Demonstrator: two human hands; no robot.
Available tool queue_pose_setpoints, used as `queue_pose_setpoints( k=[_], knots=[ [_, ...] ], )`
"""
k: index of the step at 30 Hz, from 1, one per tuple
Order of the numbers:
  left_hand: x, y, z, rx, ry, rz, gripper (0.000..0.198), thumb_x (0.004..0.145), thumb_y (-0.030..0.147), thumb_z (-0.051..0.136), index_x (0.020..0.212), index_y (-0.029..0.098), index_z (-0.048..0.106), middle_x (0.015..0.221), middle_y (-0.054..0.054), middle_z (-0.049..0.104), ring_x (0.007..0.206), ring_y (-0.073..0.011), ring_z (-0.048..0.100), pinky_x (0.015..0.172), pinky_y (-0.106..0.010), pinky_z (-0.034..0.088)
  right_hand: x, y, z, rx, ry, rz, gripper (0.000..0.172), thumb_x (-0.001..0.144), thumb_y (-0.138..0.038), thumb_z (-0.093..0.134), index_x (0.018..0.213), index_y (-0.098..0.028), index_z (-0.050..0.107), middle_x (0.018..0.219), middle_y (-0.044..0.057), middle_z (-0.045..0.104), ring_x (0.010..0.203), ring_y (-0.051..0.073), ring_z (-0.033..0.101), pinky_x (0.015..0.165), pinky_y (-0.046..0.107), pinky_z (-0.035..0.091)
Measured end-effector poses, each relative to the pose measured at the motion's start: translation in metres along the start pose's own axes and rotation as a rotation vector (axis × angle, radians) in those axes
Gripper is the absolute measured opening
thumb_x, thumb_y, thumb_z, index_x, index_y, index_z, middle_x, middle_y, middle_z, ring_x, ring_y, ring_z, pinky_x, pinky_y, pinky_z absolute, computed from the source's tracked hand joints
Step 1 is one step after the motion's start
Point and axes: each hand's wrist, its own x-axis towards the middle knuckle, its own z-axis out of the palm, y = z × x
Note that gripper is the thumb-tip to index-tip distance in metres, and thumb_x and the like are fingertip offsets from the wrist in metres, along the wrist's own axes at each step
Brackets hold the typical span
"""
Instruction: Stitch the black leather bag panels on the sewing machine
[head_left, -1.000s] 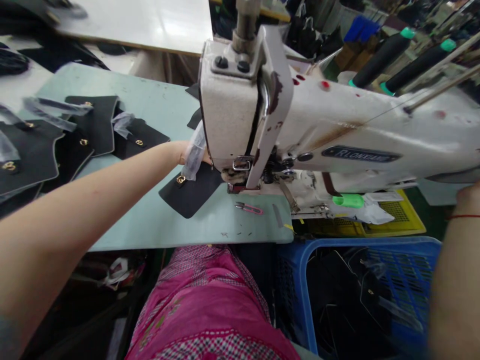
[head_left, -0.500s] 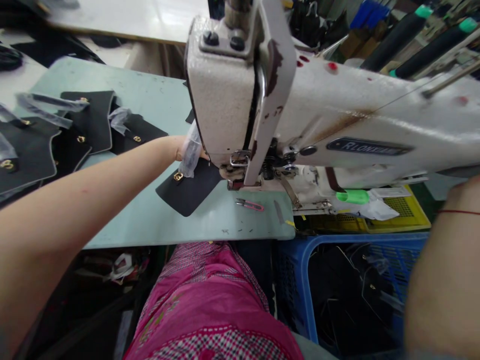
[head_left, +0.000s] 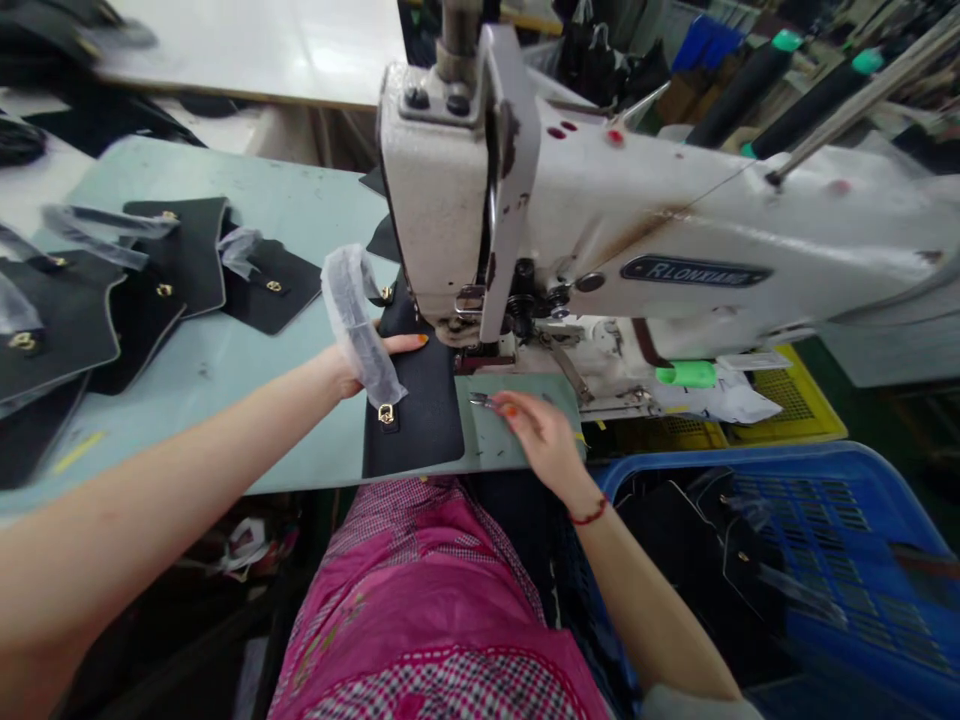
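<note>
A black leather-like bag panel (head_left: 420, 430) lies at the sewing machine's left side, reaching the table's front edge. Its strap handle (head_left: 352, 310) is wrapped in clear plastic and joined by gold-coloured fittings. My left hand (head_left: 367, 365) holds the panel by its left side, under the handle, with one finger laid across the top; its other fingers are mostly hidden. My right hand (head_left: 544, 435) is closed round a pair of thread snips (head_left: 480, 399), whose metal blades point left toward the panel. The sewing machine (head_left: 450, 200) stands just beyond both hands.
Several similar black panels (head_left: 195, 250) with wrapped handles lie on the pale table (head_left: 277, 430) at left. A blue basket (head_left: 825, 460) holding black pieces stands at lower right, with a yellow tray (head_left: 814, 405) behind it. A bright green object (head_left: 686, 374) sits beside the machine.
The panel has come out from behind the machine head toward me and turned, with my left hand on it. My right hand has come in from the right and taken hold of the thread snips.
</note>
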Motion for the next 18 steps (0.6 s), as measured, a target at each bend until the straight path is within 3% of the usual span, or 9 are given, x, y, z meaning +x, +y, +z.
queue_pose_setpoints(
  k=[2,5,7,10,14,18],
  knots=[
    [-0.001,-0.001,0.002,-0.005,0.003,0.008,0.059,0.071,0.013,0.084,0.126,0.013,0.063,0.094,-0.006,0.079,0.078,-0.0212,0.073,0.086,-0.049,0.060,0.017,0.003,0.039,0.116,-0.069,0.110,0.041,0.096,-0.052,0.050,0.107,-0.019,0.071,0.102,0.010,0.073,0.081,0.019,0.070,0.062,0.028,0.052],
    [0.001,-0.003,0.001,-0.024,0.020,0.010,0.054,0.074,0.010,0.081,0.125,0.012,0.063,0.088,-0.004,0.079,0.074,-0.0199,0.073,0.087,-0.049,0.060,0.042,0.002,0.064,0.113,-0.061,0.154,0.046,0.093,-0.057,0.051,0.085,-0.016,0.070,0.073,0.003,0.065,0.062,0.014,0.058,0.052,0.023,0.039],
    [0.003,-0.007,-0.002,-0.072,0.000,-0.042,0.044,0.079,0.011,0.076,0.122,0.010,0.065,0.084,-0.005,0.079,0.072,-0.0198,0.073,0.086,-0.046,0.061,0.051,-0.001,0.071,0.041,-0.027,0.131,0.046,0.092,-0.055,0.054,0.068,-0.016,0.064,0.059,-0.001,0.052,0.056,0.011,0.047,0.051,0.024,0.031],
    [0.004,-0.017,-0.005,-0.148,-0.096,-0.177,0.031,0.088,0.013,0.064,0.119,0.007,0.067,0.085,-0.010,0.079,0.072,-0.0208,0.074,0.083,-0.040,0.062,0.053,-0.004,0.076,0.012,0.011,0.112,0.047,0.092,-0.050,0.053,0.059,-0.017,0.053,0.055,-0.002,0.041,0.055,0.010,0.037,0.052,0.025,0.024],
    [0.004,-0.022,-0.004,-0.204,-0.168,-0.222,0.033,0.090,0.012,0.058,0.121,0.005,0.067,0.088,-0.013,0.079,0.078,-0.0227,0.076,0.084,-0.040,0.061,0.049,-0.003,0.080,0.045,0.014,0.126,0.047,0.091,-0.053,0.051,0.061,-0.017,0.053,0.057,-0.002,0.040,0.056,0.010,0.036,0.052,0.025,0.024],
    [0.005,-0.020,-0.004,-0.202,-0.160,-0.198,0.031,0.087,0.008,0.060,0.116,0.004,0.069,0.089,-0.014,0.079,0.079,-0.0229,0.076,0.087,-0.041,0.061,0.049,0.000,0.081,0.080,0.023,0.137,0.045,0.090,-0.054,0.053,0.064,-0.017,0.057,0.059,-0.001,0.044,0.056,0.011,0.036,0.052,0.025,0.026]
  ],
)
